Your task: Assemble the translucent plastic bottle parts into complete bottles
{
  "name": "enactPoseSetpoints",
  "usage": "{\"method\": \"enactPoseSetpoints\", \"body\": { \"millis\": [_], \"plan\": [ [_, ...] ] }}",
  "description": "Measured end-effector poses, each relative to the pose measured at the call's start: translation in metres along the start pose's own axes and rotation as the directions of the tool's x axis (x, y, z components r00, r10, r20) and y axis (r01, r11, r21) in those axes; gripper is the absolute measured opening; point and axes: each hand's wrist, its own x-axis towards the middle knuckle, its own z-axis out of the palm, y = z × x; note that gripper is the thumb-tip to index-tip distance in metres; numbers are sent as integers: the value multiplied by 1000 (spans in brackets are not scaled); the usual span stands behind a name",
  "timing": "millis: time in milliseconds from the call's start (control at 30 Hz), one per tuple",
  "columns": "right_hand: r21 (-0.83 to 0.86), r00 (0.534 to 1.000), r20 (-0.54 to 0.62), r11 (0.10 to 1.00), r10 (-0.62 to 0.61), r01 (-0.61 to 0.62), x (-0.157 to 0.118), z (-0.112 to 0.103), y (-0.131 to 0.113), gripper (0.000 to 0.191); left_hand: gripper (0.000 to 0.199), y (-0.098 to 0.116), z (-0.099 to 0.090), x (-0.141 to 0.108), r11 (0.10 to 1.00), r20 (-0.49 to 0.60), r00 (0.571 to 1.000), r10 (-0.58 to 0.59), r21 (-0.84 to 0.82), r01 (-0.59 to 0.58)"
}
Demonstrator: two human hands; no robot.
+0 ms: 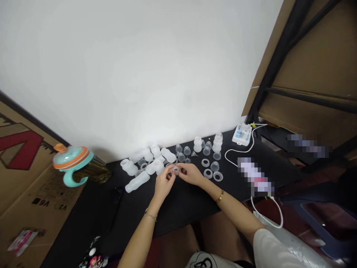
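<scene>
Between my left hand (165, 179) and my right hand (192, 173) is a small clear bottle nipple (176, 170), which the fingers of both pinch from either side just above the black table (178, 212). Several white bottles (138, 181) lie in a pile to the left of my hands. Behind and right of them stand several clear domed caps (187, 150). Pale rings (208, 173) lie flat to the right, near another domed cap (215, 166). Two white bottles stand upright at the back, one (198, 144) plain and one (218, 142) topped with a clear cap.
A large jug (73, 158) with a turquoise and orange lid stands at the left. At the back right lies a white plastic case (242, 134), beside a white cable (230, 150). A blurred-out object (255, 175) lies near the right edge. A white wall (167, 74) rises behind.
</scene>
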Motion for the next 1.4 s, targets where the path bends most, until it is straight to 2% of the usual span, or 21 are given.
{"method": "enactPoseSetpoints", "body": {
  "millis": [533, 1400],
  "plan": [
    [0, 1000, 11, 1000, -1, 1, 0, 1, 2, 33, 32, 2, 0, 0, 1000, -30, 999, -21, 7, 21],
    [-15, 999, 27, 1000, 20, -20, 0, -1, -2, 25, 30, 0, 1, 0, 1000, -21, 1000, 0, 20, 0]
  ]
}}
